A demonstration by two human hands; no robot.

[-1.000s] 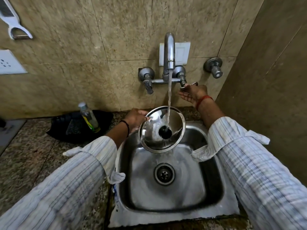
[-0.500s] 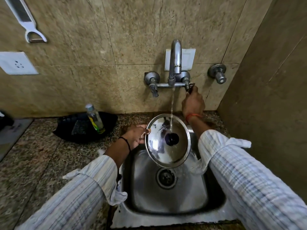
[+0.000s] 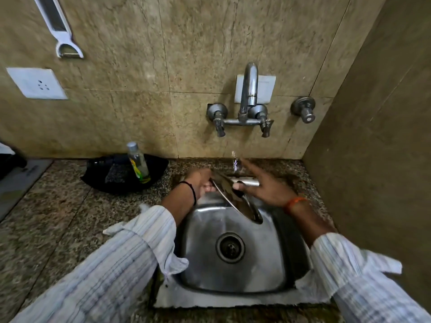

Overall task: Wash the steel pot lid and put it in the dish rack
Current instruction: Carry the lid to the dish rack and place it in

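Gripping the tilted lid (image 3: 235, 201) by its rim, left hand (image 3: 201, 183); right hand (image 3: 263, 185) spread, empty. Risk: wet lid slipping into sink (image 3: 233, 297).

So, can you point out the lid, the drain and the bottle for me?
Lid (image 3: 229, 191): head view, on its tilted steel face.
Drain (image 3: 230, 247): head view, on the strainer in the sink floor.
Bottle (image 3: 139, 163): head view, on its clear body.

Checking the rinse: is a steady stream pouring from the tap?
No: the curved steel tap spout runs no stream; only stray drops hang above the steel pot lid.
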